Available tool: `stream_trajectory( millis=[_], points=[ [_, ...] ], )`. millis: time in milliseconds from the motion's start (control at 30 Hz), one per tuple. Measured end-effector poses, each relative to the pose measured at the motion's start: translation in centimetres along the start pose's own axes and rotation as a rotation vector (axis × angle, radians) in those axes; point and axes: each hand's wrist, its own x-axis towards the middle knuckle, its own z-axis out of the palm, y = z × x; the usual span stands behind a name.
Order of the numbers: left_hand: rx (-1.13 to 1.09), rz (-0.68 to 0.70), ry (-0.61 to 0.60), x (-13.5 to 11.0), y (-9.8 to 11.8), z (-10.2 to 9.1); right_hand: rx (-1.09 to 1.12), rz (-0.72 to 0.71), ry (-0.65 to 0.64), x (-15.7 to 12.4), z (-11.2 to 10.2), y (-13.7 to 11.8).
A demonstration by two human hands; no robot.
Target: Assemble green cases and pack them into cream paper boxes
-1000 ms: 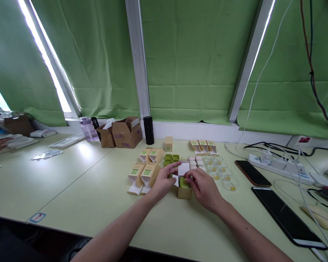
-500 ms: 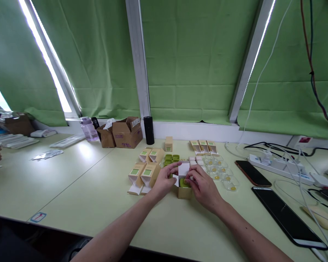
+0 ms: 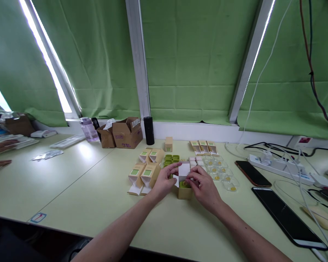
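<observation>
A small tan carton [image 3: 184,192] stands open in the middle of the pale green table [image 3: 79,182], its white flap up. A green jar [image 3: 182,184] sits in its mouth, mostly sunk in. My left hand [image 3: 164,181] curls round the carton's left side. My right hand [image 3: 205,185] is on the right side, fingertips pinched at the jar and flap. Just behind lie more green jars [image 3: 171,158], small pale blocks [image 3: 196,160] and clear plastic cups with yellow dots [image 3: 221,171].
Open tan cartons [image 3: 142,174] lie left of my hands, more further back [image 3: 203,146]. Brown cardboard boxes [image 3: 127,131], a black cylinder [image 3: 148,130] and a bottle [image 3: 87,128] line the sill. Phones [image 3: 285,214], a power strip [image 3: 278,165] and cables are right. Another person's hands [image 3: 0,154] are far left.
The green jar has sunk lower into the carton under my right fingertips. At the far left the other person's hands have come back into view on the table.
</observation>
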Motion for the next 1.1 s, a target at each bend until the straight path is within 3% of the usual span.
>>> stream_trajectory(
  millis=[533,1100],
  points=[
    [-0.055,-0.049,0.013,0.0,0.9,0.3,0.214,0.255,0.272,0.7,-0.3,1.6],
    [-0.032,-0.023,0.006,0.1,0.2,0.3,0.446,0.383,0.234,0.7,0.5,2.4]
  ],
)
